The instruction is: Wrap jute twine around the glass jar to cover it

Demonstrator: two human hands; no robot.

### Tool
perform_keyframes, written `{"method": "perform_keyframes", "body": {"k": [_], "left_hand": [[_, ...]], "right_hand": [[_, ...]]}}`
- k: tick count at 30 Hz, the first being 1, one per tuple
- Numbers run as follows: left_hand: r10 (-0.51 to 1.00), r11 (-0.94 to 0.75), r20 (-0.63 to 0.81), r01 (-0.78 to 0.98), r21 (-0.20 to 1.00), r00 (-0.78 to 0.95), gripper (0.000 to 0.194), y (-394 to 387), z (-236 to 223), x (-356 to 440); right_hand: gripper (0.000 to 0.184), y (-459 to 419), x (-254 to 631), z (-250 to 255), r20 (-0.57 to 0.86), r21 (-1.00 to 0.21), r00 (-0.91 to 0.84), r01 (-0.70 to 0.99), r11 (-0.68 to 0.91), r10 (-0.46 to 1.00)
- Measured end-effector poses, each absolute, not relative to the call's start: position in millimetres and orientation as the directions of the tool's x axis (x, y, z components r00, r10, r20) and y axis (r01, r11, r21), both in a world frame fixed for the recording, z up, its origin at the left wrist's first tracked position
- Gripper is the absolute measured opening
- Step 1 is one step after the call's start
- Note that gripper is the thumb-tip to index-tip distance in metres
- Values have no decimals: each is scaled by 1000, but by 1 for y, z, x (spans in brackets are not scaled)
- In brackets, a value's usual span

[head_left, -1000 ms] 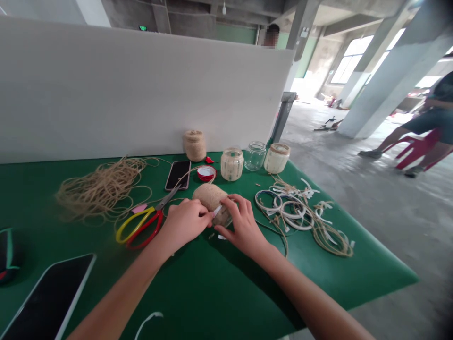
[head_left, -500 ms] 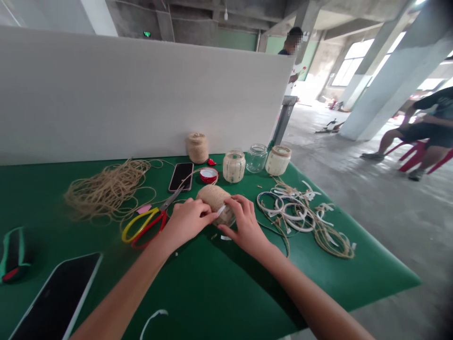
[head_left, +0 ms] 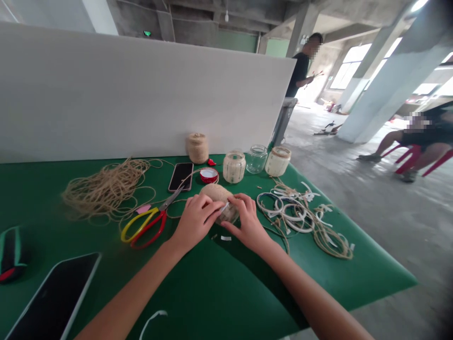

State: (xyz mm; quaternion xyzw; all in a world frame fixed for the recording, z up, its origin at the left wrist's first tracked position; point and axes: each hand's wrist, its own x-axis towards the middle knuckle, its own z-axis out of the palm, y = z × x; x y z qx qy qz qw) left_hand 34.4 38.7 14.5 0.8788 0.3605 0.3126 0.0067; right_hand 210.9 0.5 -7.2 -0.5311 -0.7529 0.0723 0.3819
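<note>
A glass jar wrapped in twine (head_left: 215, 192) lies on its side on the green table, its bare glass part facing me. My left hand (head_left: 196, 217) pinches a small white strip (head_left: 224, 207), which looks like double-sided tape, against the jar. From the right, my right hand (head_left: 246, 219) grips the jar, with fingertips on its upper side and thumb below. Both hands hide parts of the jar. Another white strip (head_left: 225, 238) lies on the table just in front. Yellow-and-red-handled scissors (head_left: 163, 215) rest open to the left of my left hand.
Loose twine (head_left: 109, 189) is heaped at left, near a phone (head_left: 181, 177) and a red lid (head_left: 208, 175). Several jars, including a clear one (head_left: 256, 159), stand along the back. Tape rolls (head_left: 295, 212) lie right. A tablet (head_left: 53, 293) is front left. Two people are beyond the table.
My left hand has shifted slightly right and closer to the jar, its fingers more bunched on the strip. My right hand stays on the jar. The standing person shows more beyond the partition.
</note>
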Motion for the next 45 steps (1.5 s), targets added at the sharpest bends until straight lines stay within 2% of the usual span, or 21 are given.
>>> {"method": "perform_keyframes", "body": {"k": [3,9,16,24,29,45], "left_hand": [[557,-787,575,602,136,599,25,41,16,34],[524,-816,472,577,40,709,33,46,27,35],[602,-765,474,633,114,642,24,48,29,48],[573,-812,389,565,147,721,9,57,49,51],[547,-834,347,533,145,762,11,59,55,50],[525,-840,405,532,106,748,14,59,50,54]], "right_hand": [[55,0,212,-7,496,-517,-141,745,422,857],[55,0,212,-5,490,-527,-139,739,419,861],[55,0,211,-4,499,-519,-132,747,416,857],[56,-1,210,-4,515,-503,-160,738,449,842],[56,-1,210,-3,516,-504,-161,737,450,841],[55,1,211,-3,511,-505,-146,747,433,847]]}}
